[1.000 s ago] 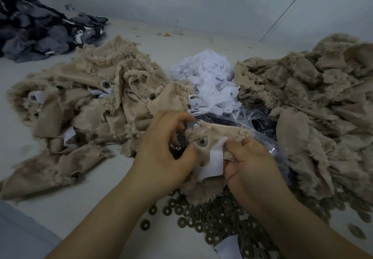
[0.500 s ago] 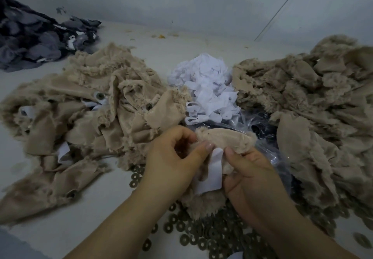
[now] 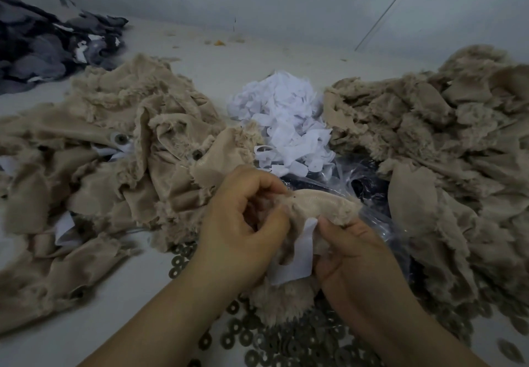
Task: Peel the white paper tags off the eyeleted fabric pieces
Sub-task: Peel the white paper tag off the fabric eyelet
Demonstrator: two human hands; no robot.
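Gripping one fabric piece [image 3: 320,206], both hands pinch its white tag [image 3: 300,255].

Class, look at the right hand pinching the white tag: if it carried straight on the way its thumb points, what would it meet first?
The right hand points up and left, away from the person. It would probably first meet the beige fabric piece it already holds, then the left hand. Depth is unclear from this single view.
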